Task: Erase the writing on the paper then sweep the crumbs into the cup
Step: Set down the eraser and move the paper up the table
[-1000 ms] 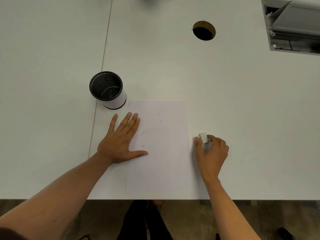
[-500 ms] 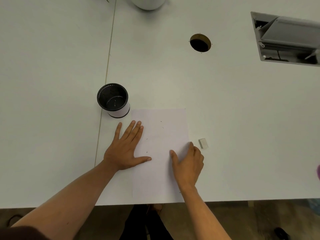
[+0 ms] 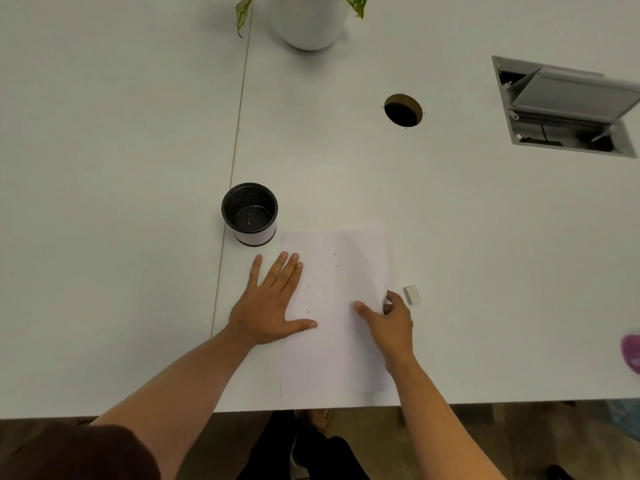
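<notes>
While the sweeping is yet to start, stock as follows. Paper (image 3: 334,313): flat near the front edge of the table (image 3: 450,220), almost blank, no legible writing left; erasing judged done or nearly so. Crumbs (image 3: 336,266): a few small dark specks scattered over the upper and middle part of the sheet, none gathered, none visibly in the cup. Cup (image 3: 250,213): black inside with a pale band at its foot, upright, just beyond the sheet's far left corner and close to it, not touching as far as can be told. Eraser (image 3: 412,294): small white block lying loose on the table just right of the sheet, held by nothing. Left hand (image 3: 272,303): spread flat and empty, palm down, fingers and thumb overlapping the left margin of the sheet, apparently pinning it. Right hand (image 3: 393,318): empty, loosely curled at the right edge of the sheet, forefinger stretched onto the paper, thumb lifted toward the eraser (whether the edge is being pinched cannot be told). Remaining, by estimate: second half of the job entire, specks to be brushed or tipped leftward and into the cup.
</notes>
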`<control>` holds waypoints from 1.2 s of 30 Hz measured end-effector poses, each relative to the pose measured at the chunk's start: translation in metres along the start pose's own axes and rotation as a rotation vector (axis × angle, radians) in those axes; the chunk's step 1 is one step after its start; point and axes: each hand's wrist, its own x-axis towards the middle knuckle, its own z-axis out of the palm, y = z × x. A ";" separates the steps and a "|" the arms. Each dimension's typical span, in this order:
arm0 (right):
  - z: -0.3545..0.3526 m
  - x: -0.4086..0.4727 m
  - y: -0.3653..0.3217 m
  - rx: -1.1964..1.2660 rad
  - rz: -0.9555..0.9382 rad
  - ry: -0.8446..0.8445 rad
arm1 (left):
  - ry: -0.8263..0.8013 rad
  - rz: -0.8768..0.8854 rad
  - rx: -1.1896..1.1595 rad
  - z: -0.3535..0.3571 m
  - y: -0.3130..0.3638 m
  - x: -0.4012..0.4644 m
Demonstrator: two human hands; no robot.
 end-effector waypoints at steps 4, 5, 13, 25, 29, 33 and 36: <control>-0.018 -0.007 -0.006 -0.023 -0.083 -0.025 | -0.030 -0.001 0.006 -0.002 0.001 -0.001; -0.022 -0.011 -0.007 -0.052 -0.112 -0.035 | -0.040 -0.007 0.004 -0.004 0.001 -0.003; -0.041 -0.050 -0.024 -0.135 -0.259 -0.034 | -0.076 -0.035 -0.105 -0.009 -0.001 -0.004; -0.051 -0.080 -0.047 -0.306 -0.451 0.005 | 0.228 -0.500 -0.959 -0.027 0.093 -0.032; -0.052 -0.086 -0.046 -0.328 -0.507 -0.021 | 0.280 -0.271 -1.064 -0.058 0.147 -0.017; -0.057 -0.091 -0.049 -0.329 -0.514 -0.023 | 0.241 -0.238 -1.081 -0.064 0.169 -0.006; -0.063 -0.092 -0.048 -0.331 -0.491 -0.036 | 0.124 -0.465 -1.126 -0.059 0.162 -0.006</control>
